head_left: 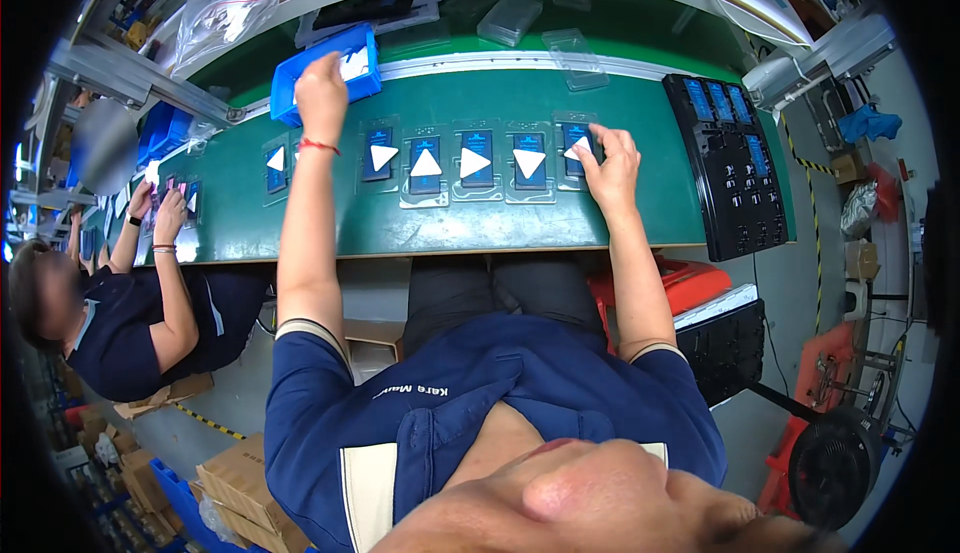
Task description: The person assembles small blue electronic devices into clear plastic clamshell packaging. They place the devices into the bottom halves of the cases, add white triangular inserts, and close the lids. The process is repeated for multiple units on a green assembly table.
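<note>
My left hand (322, 91) reaches over a blue bin (283, 96) that holds white pieces (353, 63). Its fingers are curled together; what they hold, if anything, is hidden. At the right end of a row of clear plastic trays, my right hand (613, 165) touches the last tray (574, 183), thumb beside its white triangle (574, 150), fingers apart. Several trays in the row each hold a dark blue flat pack with a white triangle on top, such as the triangle (426, 162) near the middle and the triangle (528, 163) to its right.
A black molded tray (715, 168) with blue packs stands on the green table (480, 228) at the right. Empty clear plastic cases (510, 19) lie at the back. A co-worker (150, 323) sits at the left, hands over the same bench. A black fan (835, 468) stands lower right.
</note>
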Demonstrator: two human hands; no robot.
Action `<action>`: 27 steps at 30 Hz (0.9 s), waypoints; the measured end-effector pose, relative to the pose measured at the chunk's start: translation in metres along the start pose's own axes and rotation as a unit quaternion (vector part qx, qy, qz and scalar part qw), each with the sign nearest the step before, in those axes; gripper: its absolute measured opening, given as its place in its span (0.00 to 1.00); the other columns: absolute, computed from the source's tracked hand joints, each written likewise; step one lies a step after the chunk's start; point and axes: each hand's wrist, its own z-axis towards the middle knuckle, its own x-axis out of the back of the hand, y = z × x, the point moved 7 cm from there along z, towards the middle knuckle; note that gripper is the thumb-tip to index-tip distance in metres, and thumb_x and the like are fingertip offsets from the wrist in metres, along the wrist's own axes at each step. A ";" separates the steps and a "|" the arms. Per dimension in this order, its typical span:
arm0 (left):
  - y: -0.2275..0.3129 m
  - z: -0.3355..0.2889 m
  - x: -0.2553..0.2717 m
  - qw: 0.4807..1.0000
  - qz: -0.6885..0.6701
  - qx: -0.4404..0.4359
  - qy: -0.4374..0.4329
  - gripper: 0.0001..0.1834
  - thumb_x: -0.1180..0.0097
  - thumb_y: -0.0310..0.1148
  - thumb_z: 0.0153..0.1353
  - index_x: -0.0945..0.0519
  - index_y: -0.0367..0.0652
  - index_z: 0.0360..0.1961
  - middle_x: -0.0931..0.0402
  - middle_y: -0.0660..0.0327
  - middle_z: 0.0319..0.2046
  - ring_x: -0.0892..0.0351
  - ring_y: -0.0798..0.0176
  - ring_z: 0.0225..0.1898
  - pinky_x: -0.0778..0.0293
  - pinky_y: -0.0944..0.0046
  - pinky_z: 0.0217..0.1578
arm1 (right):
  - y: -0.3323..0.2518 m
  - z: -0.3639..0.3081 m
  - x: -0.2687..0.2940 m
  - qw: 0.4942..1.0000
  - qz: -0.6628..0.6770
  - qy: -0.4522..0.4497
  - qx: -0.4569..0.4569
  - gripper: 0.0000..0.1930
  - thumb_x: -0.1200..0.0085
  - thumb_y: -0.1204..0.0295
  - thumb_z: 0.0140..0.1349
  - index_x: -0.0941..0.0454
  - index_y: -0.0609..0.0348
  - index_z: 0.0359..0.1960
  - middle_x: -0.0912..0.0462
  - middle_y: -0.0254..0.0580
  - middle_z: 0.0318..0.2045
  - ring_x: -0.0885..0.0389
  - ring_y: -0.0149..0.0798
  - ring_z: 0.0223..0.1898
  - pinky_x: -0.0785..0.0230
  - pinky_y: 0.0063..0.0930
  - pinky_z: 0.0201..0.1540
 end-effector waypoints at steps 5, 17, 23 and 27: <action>-0.004 -0.010 0.003 0.999 0.047 -0.001 -0.026 0.23 0.39 0.34 0.55 0.25 0.40 0.53 0.30 0.42 0.54 0.31 0.40 0.55 0.33 0.50 0.54 | -0.022 -0.009 0.019 0.987 -0.005 -0.043 0.152 0.19 0.38 0.66 0.53 0.22 0.61 0.46 0.21 0.45 0.46 0.26 0.47 0.51 0.38 0.44 0.54; 0.176 -0.104 0.008 0.944 -0.226 -0.111 -0.212 0.13 0.36 0.32 0.53 0.18 0.39 0.39 0.25 0.49 0.50 0.32 0.44 0.58 0.34 0.51 0.56 | -0.039 -0.033 0.009 0.944 -0.129 -0.196 0.230 0.27 0.41 0.57 0.55 0.24 0.64 0.52 0.25 0.50 0.56 0.32 0.46 0.62 0.49 0.52 0.66; 0.174 -0.110 0.002 0.945 -0.231 -0.096 -0.211 0.12 0.37 0.32 0.53 0.18 0.38 0.38 0.24 0.50 0.49 0.30 0.44 0.57 0.32 0.51 0.55 | -0.030 -0.023 0.010 0.964 -0.041 -0.170 0.200 0.19 0.41 0.62 0.57 0.21 0.60 0.47 0.21 0.47 0.51 0.29 0.45 0.59 0.45 0.49 0.63; 0.162 -0.117 0.006 0.947 -0.222 -0.087 -0.216 0.11 0.38 0.31 0.54 0.18 0.38 0.37 0.24 0.50 0.48 0.29 0.45 0.56 0.32 0.52 0.54 | -0.026 -0.020 0.018 0.978 0.020 -0.099 0.184 0.16 0.41 0.68 0.57 0.21 0.59 0.46 0.20 0.47 0.50 0.27 0.46 0.57 0.40 0.46 0.61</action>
